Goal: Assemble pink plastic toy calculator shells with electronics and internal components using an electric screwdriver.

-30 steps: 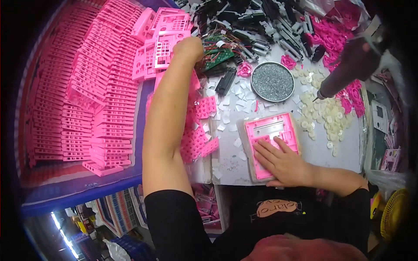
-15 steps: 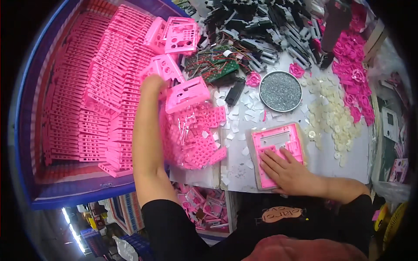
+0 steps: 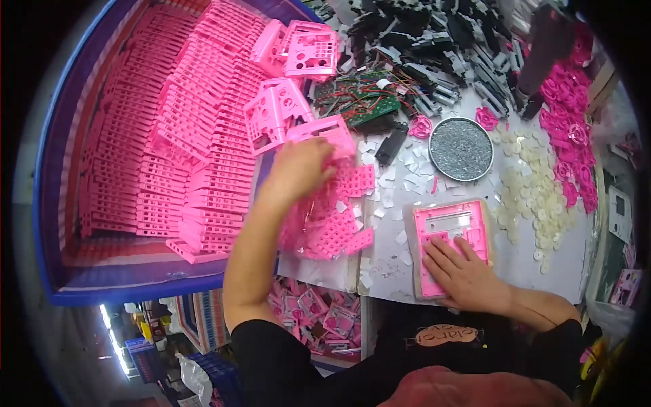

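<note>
My left hand (image 3: 298, 169) reaches over a heap of small pink keypad grids (image 3: 332, 227) on the white table and rests against a pink shell (image 3: 325, 129); whether it grips anything I cannot tell. My right hand (image 3: 464, 271) lies flat, fingers spread, on the lower part of a pink calculator shell (image 3: 451, 234) that sits face up on a pale pad near the table's front edge.
A blue bin (image 3: 61, 203) at left holds rows of stacked pink shells (image 3: 183, 142). At the back lie green circuit boards (image 3: 359, 98), black parts (image 3: 441, 41), a round metal dish (image 3: 461, 139), cream rubber discs (image 3: 536, 197) and pink rings (image 3: 573, 122). More pink parts (image 3: 319, 315) lie below the table.
My left hand drew back from the far pink shells toward me, down onto the keypad heap. The right hand stayed pressed on the calculator shell.
</note>
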`<state>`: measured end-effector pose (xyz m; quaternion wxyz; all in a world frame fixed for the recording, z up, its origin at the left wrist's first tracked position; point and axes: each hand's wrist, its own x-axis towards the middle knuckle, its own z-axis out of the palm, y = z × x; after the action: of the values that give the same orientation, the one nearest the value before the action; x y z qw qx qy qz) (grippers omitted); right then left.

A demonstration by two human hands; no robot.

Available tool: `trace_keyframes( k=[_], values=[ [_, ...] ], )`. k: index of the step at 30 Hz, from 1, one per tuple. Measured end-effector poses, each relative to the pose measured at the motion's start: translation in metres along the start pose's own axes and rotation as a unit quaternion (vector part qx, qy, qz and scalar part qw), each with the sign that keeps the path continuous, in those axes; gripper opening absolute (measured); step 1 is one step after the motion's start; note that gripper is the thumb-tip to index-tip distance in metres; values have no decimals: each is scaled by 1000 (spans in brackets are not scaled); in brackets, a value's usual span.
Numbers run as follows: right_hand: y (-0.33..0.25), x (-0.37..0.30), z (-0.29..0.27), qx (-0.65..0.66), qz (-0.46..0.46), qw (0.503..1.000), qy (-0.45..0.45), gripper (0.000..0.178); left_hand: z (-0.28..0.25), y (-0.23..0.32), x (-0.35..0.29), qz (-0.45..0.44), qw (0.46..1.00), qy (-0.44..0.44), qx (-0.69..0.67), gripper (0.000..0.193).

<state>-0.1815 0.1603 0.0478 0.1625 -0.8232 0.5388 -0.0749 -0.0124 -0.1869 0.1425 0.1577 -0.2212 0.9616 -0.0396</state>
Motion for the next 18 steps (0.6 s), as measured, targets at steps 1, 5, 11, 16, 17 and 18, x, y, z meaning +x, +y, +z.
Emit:
trace_keyframes(
  k=[1,5,11,16,17,18],
  values=[
    [0,0,0,-6,-2,1000,0,84,-5,17,-10,-41,998,43,-33,26],
    [-2,0,-1,-7,8,1000,-5,85,11,6,-45,-8,906,371,-203,20],
    [4,0,-6,73,-22,992,102,77,30,20,-114,116,888,440,-65,21],
    [22,16,-13,117,-85,977,159,55,35,51,-151,87,937,335,-35,18],
    [24,20,-13,115,-91,976,160,51,39,49,-156,82,943,320,-50,17],
    [27,27,-13,129,-100,971,175,42,40,45,-159,86,942,317,-71,15]
  ],
)
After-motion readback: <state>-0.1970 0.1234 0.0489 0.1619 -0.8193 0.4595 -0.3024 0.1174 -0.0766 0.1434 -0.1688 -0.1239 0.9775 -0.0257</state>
